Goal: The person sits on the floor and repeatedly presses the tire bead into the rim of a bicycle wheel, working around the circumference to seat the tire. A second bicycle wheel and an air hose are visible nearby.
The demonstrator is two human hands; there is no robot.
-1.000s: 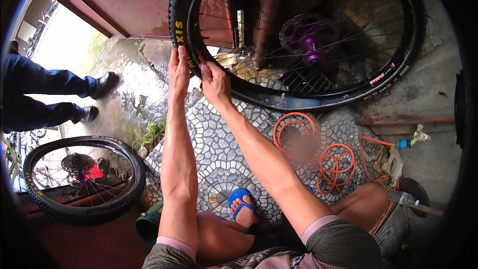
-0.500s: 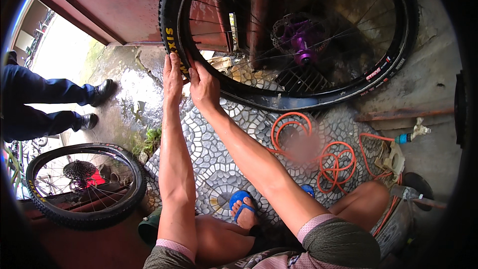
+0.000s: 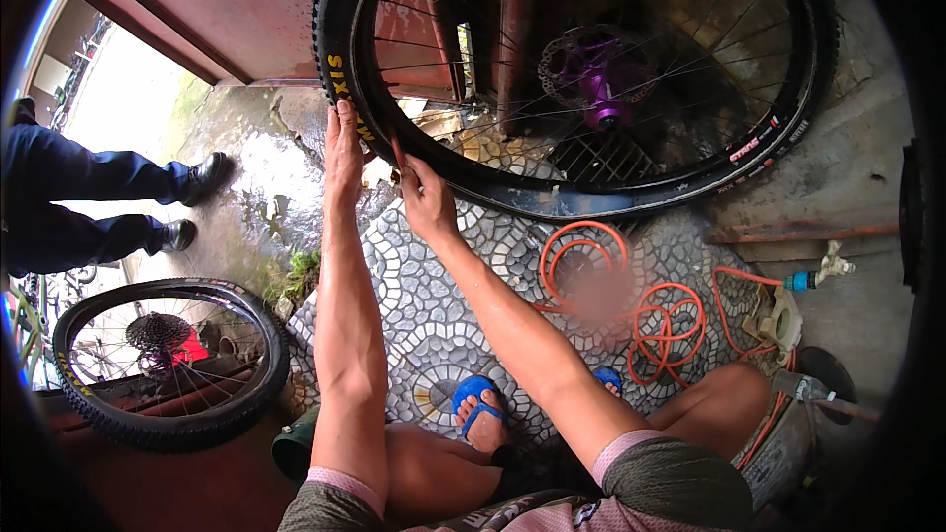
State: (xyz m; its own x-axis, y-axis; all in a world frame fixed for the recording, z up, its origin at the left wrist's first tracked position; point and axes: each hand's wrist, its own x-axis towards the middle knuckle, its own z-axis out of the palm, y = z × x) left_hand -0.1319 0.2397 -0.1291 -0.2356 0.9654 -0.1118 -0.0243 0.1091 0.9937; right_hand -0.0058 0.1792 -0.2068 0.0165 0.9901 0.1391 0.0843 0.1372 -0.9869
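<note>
The left hand is resting against the lower left edge of a black tyre, a fingertip lying on the sidewall; whether it is closing around the tread, I cannot tell. Just beside it, the right hand is gripping a slim reddish stick that is meeting the inner edge of the tyre. The bicycle wheel carrying that tyre is filling the upper middle, in front of the person, its purple hub and disc rotor showing among the spokes. Below it, an orange hose is lying coiled on the stone-patterned floor, and near the knees the person is wearing blue sandals. At the right, a tap is joining the hose. At the left, a second wheel is lying tilted, and someone in dark trousers is standing beyond it.
</note>
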